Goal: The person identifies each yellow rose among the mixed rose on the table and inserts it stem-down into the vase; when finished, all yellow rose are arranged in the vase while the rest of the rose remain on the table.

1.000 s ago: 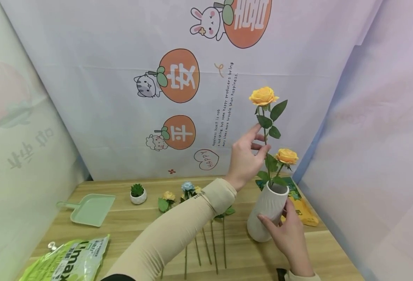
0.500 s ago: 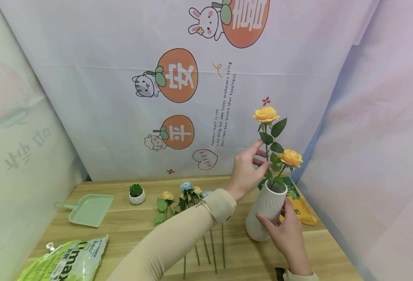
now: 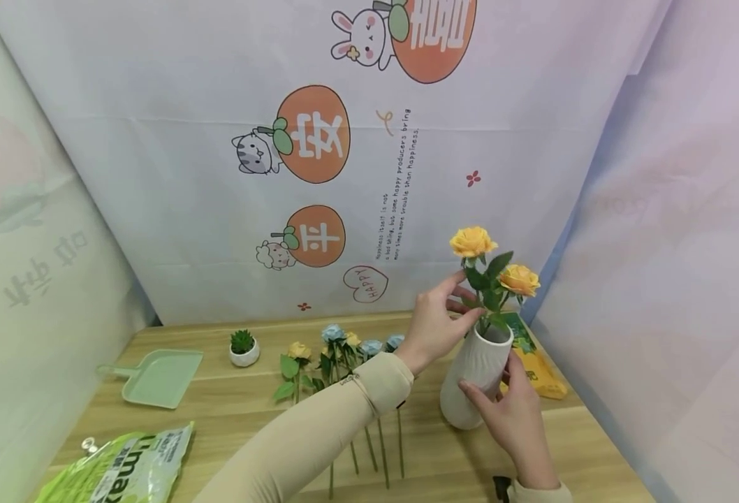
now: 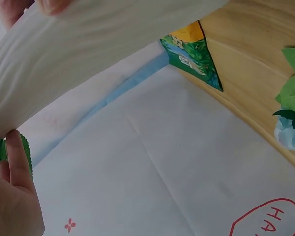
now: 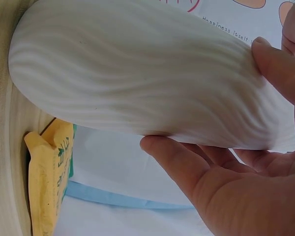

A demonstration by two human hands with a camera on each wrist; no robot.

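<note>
A white ribbed vase stands tilted on the wooden table, two yellow roses at its mouth. My right hand grips the vase from the right side, thumb and fingers wrapped around its wall in the right wrist view. Above the rim, my left hand pinches the stem of the left yellow rose, whose lower stem is hidden inside the vase. The other yellow rose leans out to the right. Farther left, several blue and yellow roses lie on the table, partly covered by my left sleeve.
Behind the vase lies a yellow and green packet. To the left are a small potted succulent, a pale green dustpan and a green and white bag. A printed white cloth hangs along the back edge.
My left hand has moved down with the rose, sinking its stem deeper into the vase. The bloom now sits only a little above the other one. My right hand keeps its hold.
</note>
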